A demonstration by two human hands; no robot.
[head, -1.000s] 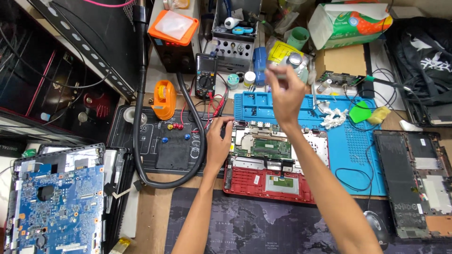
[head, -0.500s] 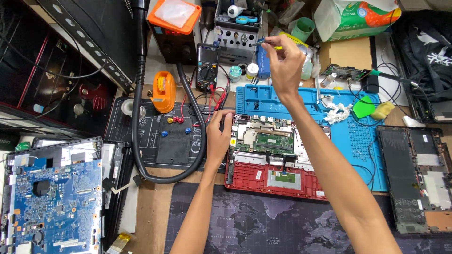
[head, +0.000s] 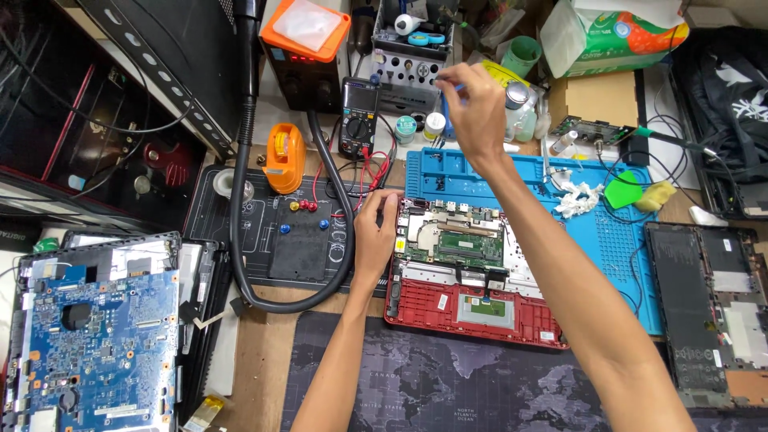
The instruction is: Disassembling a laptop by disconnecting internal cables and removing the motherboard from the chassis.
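Nearest the person, on the bench, the left hand [head: 374, 234] lay flat and empty against the opened red laptop [head: 468, 276], while farther back the right hand [head: 478, 112] pinched a small tool over the blue mat [head: 596, 232].

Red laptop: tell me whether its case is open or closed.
Open: the red laptop lies with its cover off, green circuit board and metal parts exposed; the left hand rests on its edge.
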